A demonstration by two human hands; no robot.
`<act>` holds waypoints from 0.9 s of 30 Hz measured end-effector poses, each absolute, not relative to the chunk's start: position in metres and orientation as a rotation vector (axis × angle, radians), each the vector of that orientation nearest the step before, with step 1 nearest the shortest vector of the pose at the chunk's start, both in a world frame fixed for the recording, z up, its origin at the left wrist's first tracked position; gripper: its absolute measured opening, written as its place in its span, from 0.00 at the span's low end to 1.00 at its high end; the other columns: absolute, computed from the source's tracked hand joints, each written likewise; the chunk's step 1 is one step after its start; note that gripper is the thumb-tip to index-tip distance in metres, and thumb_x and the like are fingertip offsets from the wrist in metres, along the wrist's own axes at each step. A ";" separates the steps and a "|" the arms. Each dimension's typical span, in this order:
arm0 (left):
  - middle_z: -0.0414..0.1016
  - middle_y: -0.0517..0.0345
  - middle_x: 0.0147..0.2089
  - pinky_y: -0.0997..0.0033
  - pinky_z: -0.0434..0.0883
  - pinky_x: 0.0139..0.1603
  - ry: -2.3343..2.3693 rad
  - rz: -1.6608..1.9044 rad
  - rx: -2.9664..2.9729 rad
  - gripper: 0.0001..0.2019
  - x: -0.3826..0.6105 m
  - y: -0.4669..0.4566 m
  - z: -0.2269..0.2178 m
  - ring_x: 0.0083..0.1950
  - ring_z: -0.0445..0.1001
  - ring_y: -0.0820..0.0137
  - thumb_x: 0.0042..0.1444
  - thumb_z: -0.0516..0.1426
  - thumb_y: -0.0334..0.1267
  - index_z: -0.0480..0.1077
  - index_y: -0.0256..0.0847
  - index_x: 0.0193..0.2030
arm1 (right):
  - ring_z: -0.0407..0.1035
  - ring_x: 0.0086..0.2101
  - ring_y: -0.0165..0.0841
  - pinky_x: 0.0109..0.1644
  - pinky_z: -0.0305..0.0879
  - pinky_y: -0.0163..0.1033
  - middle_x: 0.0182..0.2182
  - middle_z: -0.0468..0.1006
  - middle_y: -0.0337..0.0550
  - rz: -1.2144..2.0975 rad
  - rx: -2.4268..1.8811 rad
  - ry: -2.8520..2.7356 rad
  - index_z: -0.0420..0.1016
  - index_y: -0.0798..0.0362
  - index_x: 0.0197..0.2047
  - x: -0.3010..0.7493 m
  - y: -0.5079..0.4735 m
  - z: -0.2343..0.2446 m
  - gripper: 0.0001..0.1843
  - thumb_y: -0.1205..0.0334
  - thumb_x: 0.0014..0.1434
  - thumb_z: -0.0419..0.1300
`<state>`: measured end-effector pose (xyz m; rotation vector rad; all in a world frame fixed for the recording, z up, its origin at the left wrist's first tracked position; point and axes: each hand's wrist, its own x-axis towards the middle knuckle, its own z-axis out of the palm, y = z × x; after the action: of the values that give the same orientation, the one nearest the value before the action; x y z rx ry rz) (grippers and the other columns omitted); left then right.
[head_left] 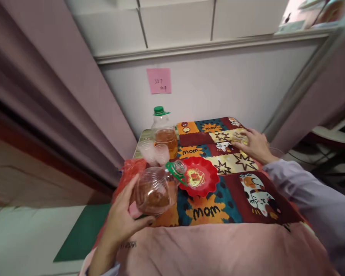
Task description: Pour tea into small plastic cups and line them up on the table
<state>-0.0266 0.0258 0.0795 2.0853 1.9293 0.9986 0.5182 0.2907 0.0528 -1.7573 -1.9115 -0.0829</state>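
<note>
My left hand (121,221) is wrapped round a clear plastic bottle (155,189) of amber liquid, tilted on its side with its open neck and loose green cap ring (175,171) pointing at a red scalloped plate (200,176). My right hand (254,145) reaches across the table and closes on a small clear cup (239,138) holding a little yellowish liquid, at the far right of the patterned cloth (215,209).
A second bottle with a green cap (163,134) stands upright at the back left, with two stacked clear cups (155,153) in front of it. A red bag (129,172) lies at the left table edge. A pink note (159,80) hangs on the wall.
</note>
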 end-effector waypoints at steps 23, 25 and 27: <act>0.69 0.34 0.86 0.35 0.68 0.85 1.799 1.007 2.067 0.72 -0.024 0.010 0.078 0.85 0.70 0.37 0.42 0.82 0.70 0.62 0.46 0.89 | 0.86 0.49 0.43 0.57 0.80 0.45 0.49 0.90 0.50 0.348 -0.765 -2.396 0.91 0.47 0.55 0.216 0.259 0.112 0.10 0.58 0.77 0.68; 0.68 0.34 0.86 0.33 0.66 0.86 1.779 1.034 2.060 0.71 -0.025 0.008 0.076 0.85 0.69 0.37 0.44 0.80 0.73 0.61 0.46 0.90 | 0.85 0.52 0.43 0.60 0.79 0.45 0.54 0.90 0.52 0.279 -0.756 -2.452 0.90 0.47 0.58 0.196 0.265 0.121 0.11 0.59 0.78 0.67; 0.68 0.33 0.86 0.31 0.65 0.86 1.763 1.051 2.050 0.71 -0.026 0.005 0.073 0.85 0.69 0.36 0.44 0.78 0.76 0.60 0.47 0.90 | 0.85 0.55 0.44 0.63 0.79 0.46 0.59 0.88 0.54 0.207 -0.772 -2.533 0.89 0.48 0.63 0.178 0.269 0.129 0.15 0.60 0.78 0.68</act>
<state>-0.0261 0.0055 0.0735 2.0501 1.7632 1.0505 0.1784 0.2694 0.1288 -0.7723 -2.5332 0.2068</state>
